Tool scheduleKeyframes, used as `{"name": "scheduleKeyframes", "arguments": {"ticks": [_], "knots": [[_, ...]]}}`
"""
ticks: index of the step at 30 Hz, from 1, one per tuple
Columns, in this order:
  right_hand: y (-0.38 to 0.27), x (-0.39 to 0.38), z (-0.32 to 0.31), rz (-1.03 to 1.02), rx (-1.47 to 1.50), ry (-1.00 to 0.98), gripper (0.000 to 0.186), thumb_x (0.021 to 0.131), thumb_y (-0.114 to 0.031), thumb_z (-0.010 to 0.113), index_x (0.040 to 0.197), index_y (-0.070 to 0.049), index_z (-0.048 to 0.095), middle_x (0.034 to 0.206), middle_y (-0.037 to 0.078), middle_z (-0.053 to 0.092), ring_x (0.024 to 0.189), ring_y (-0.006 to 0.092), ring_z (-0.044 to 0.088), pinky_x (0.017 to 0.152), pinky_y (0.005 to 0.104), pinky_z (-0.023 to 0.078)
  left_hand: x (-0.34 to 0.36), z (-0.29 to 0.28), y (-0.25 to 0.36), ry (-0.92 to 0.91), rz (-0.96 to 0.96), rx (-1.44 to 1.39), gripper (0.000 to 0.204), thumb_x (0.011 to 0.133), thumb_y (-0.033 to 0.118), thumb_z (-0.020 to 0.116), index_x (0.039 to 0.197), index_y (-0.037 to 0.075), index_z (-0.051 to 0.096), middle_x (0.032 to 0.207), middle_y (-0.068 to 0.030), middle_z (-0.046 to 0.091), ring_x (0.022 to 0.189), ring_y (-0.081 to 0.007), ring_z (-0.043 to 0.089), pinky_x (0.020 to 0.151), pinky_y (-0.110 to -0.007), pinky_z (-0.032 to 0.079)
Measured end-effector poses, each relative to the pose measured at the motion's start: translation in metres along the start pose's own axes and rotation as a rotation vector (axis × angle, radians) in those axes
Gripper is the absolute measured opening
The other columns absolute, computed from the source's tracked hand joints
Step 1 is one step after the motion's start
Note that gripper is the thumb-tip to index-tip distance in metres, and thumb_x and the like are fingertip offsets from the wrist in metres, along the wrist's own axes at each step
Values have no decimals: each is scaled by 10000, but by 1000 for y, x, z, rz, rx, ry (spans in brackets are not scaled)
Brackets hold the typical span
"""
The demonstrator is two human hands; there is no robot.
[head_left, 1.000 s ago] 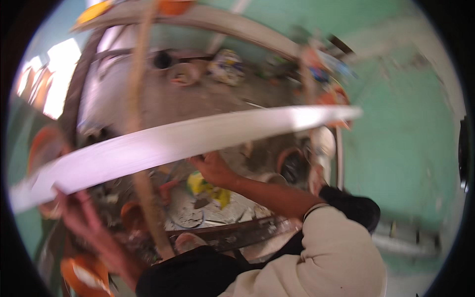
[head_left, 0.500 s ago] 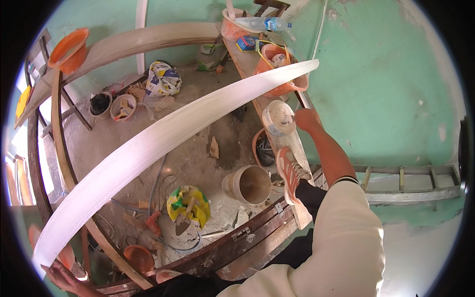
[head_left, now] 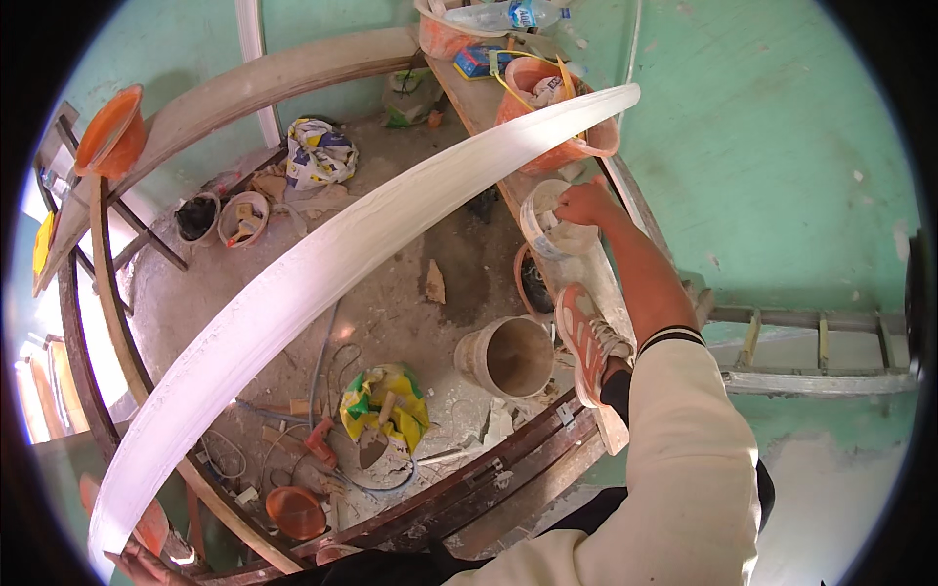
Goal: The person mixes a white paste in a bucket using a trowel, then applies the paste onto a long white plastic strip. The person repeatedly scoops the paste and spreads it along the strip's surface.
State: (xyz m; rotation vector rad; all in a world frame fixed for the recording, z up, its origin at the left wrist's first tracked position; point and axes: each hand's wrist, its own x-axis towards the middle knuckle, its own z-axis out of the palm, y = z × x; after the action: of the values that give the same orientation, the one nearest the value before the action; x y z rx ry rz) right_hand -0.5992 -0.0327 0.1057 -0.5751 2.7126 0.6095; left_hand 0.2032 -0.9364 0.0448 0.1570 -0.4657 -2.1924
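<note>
A long white plaster moulding strip [head_left: 322,264] slants across the view from lower left to upper right. My left hand [head_left: 147,566], partly cut off by the picture's edge, grips its lower end. The far end passes over an orange bucket [head_left: 547,159]; whether it touches the bucket I cannot tell. Over a white tub [head_left: 535,230] on the plank, my right hand [head_left: 589,203] is closed on what looks like a putty knife [head_left: 550,218]. Its pale blade points down into the tub, which holds whitish paste. My fingers hide the handle.
My shoe [head_left: 583,342] stands on the narrow plank [head_left: 476,107] beside the tub. Below on the floor are a bucket [head_left: 505,358], a yellow-green bag [head_left: 386,410], a red power tool [head_left: 320,441] and cables. A ladder [head_left: 811,381] lies right; an orange basin [head_left: 110,132] sits far left.
My right hand has shifted slightly up and left, further over the tub, and its wrist has turned. The strip's lower end and my left hand sit a little further right in view.
</note>
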Motion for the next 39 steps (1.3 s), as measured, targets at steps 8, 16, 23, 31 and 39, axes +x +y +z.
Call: {"name": "scheduleKeyframes", "arguments": {"ticks": [8,16,23,31,39], "knots": [[68,12,75,97,844,240,260,905,-314,648,895,-68,729,797,63,672,695,163,619,659,349,456,1,3,2,-205,-37,14,419,1133,187,472,1407,-131,471,1421,-274,571,1273,-364,603,1072,-443,558],[-37,-39,19,-199,1123,-18,174,1005,-164,540,885,-64,617,780,-24,569,709,96,507,630,304,417,-31,141,-97,288,516,546,460,1029,157,622,1452,8,518,1342,-162,630,1215,-304,637,1000,-440,570],[-354,-45,-37,-760,1359,-62,295,1032,-211,581,1223,0,659,1098,90,691,1041,198,646,960,347,510,-63,186,-139,181,435,221,495,1034,163,643,1450,-14,442,1421,-208,590,1353,-355,588,955,-473,650],[-724,-125,-220,-1209,1558,-493,230,990,-140,690,1179,-9,688,1043,13,657,957,97,583,892,260,458,-85,190,-155,277,393,156,458,1054,192,630,1440,40,436,1315,-179,635,1218,-339,668,974,-500,625],[-840,-218,-264,-1721,1683,-592,170,1037,4,601,1186,18,682,1167,71,653,1093,141,628,986,291,470,-88,184,-148,292,316,169,536,1042,169,651,1512,56,419,1396,-156,615,1268,-304,653,1015,-487,615]]}}
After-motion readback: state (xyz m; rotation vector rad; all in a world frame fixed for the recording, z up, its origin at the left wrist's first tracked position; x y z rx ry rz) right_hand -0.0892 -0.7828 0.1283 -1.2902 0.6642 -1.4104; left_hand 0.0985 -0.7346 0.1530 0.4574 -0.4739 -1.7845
